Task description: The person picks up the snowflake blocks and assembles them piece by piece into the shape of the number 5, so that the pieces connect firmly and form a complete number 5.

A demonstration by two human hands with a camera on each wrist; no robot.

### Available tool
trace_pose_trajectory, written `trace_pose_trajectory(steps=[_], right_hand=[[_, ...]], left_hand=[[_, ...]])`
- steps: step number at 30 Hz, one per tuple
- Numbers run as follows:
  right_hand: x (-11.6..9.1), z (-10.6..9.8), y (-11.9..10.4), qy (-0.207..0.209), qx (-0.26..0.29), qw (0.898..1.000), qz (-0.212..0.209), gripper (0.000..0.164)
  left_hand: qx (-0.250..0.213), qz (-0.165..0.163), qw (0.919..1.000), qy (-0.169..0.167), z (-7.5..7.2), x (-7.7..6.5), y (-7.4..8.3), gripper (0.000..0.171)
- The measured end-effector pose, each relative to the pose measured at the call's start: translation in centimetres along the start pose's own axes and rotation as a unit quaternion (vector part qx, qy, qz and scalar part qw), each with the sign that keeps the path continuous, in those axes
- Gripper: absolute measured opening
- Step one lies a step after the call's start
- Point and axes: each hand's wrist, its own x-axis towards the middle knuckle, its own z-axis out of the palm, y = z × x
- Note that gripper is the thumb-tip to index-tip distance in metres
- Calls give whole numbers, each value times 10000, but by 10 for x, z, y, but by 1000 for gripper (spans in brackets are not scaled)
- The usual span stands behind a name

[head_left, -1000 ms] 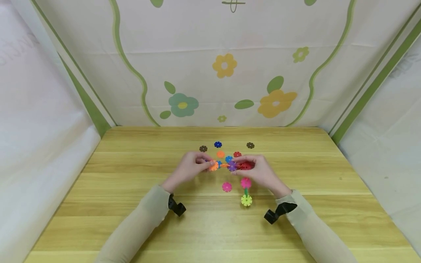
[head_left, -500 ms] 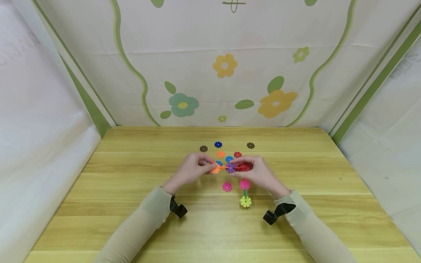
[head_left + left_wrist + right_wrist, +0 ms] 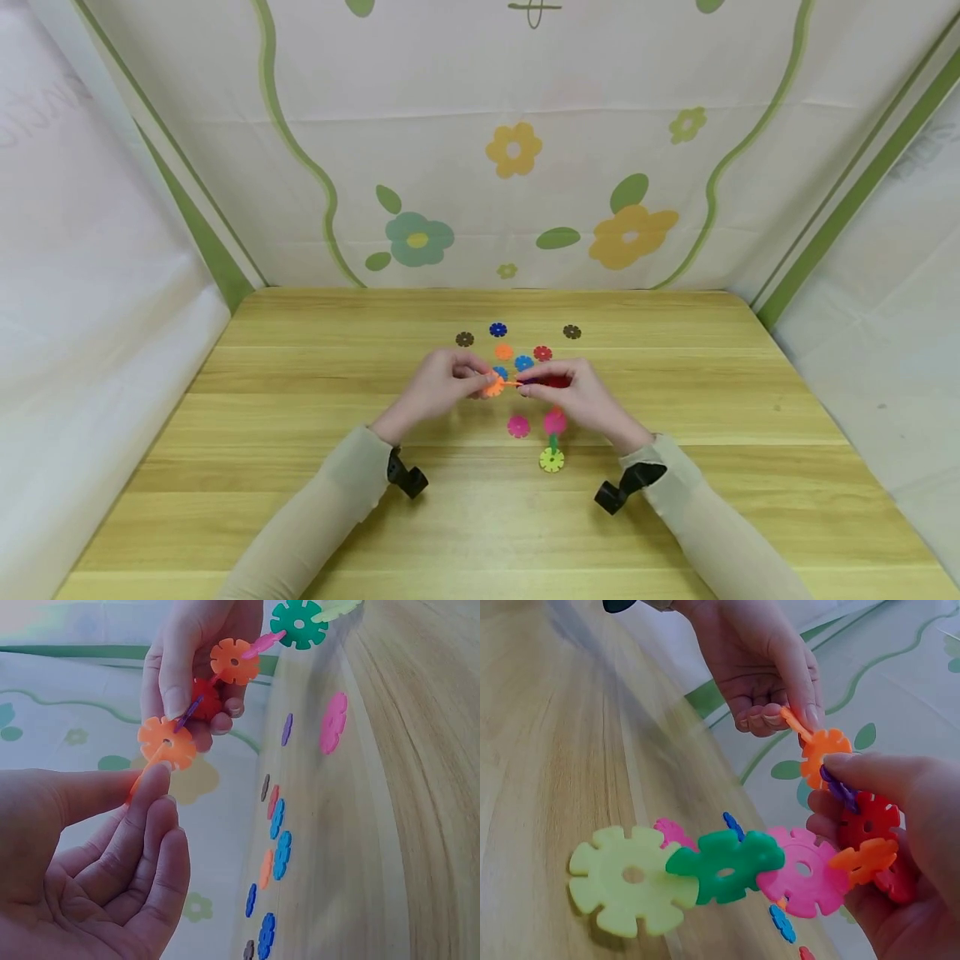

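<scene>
A chain of slotted, flower-shaped plastic discs hangs between my two hands above the table. My left hand (image 3: 450, 379) pinches the orange end disc (image 3: 492, 385) between thumb and fingers. A second orange disc (image 3: 166, 742) slots into it, followed by a purple disc (image 3: 840, 789). My right hand (image 3: 581, 392) pinches the chain where the second orange disc and the purple one meet. Beneath its palm run red (image 3: 868, 821) and small orange (image 3: 864, 860) discs. From there the tail hangs toward me: pink (image 3: 802, 871), green (image 3: 726, 867) and yellow-green (image 3: 632, 882).
Loose discs lie on the wooden table (image 3: 300, 500) behind and below the hands: brown (image 3: 465, 339), dark blue (image 3: 498, 330), orange (image 3: 504, 352), red (image 3: 543, 353), blue (image 3: 523, 363), another brown (image 3: 572, 332). A loose pink disc (image 3: 518, 427) lies nearer. A printed cloth rises behind.
My right hand has shifted slightly left, its fingers now covering the purple disc that faced up before. The chain's yellow-green tail has swung a little left. My left hand moved slightly right, then stayed nearly still.
</scene>
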Motion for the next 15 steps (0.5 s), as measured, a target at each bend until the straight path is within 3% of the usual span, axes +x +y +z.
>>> trace_pose_trajectory(steps=[15], right_hand=[[1, 0, -2, 27, -85, 10000, -13, 15]], left_hand=[[77, 63, 9999, 121, 5, -1, 1, 11]])
